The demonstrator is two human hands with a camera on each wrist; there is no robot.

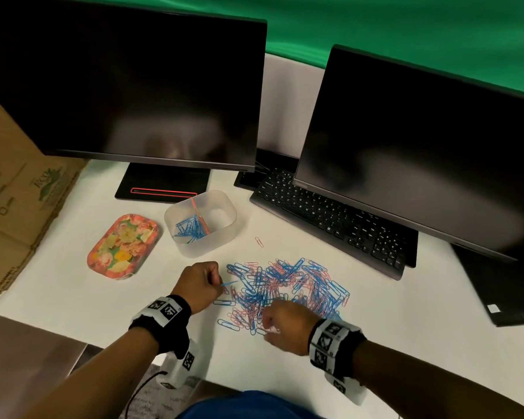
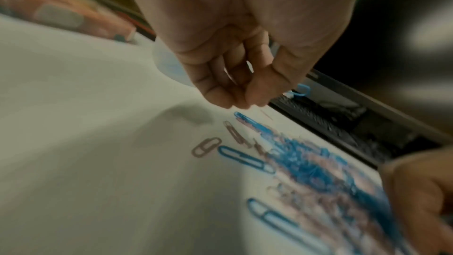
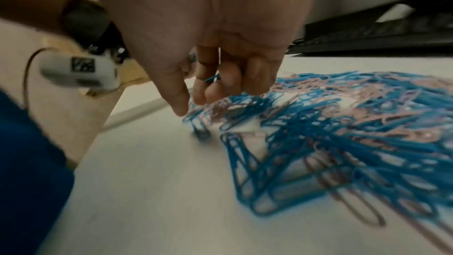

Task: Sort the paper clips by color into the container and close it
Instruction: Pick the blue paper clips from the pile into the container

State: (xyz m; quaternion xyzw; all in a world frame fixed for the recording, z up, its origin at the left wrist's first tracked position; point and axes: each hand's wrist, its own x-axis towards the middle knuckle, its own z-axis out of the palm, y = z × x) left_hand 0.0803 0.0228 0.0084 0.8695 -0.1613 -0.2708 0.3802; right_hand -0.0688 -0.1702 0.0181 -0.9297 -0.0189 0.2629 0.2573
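Observation:
A mixed pile of blue and pink paper clips (image 1: 288, 290) lies on the white table in front of me. Behind it stands the clear container (image 1: 224, 207) with a divider; blue clips (image 1: 189, 228) fill its left compartment. Its floral lid (image 1: 123, 246) lies to the left. At the pile's left edge my left hand (image 1: 217, 281) pinches a blue paper clip (image 2: 301, 91). My right hand (image 1: 268, 328) is curled at the pile's near edge, a blue clip (image 3: 211, 79) tucked between its fingers, thumb and forefinger down on the clips. One pink clip (image 1: 259, 241) lies alone near the container.
Two dark monitors stand at the back, with a black keyboard (image 1: 330, 219) under the right one. A cardboard box (image 1: 15, 192) borders the table's left side. A dark flat device (image 1: 508, 294) lies at the right. The table's near edge runs just below my wrists.

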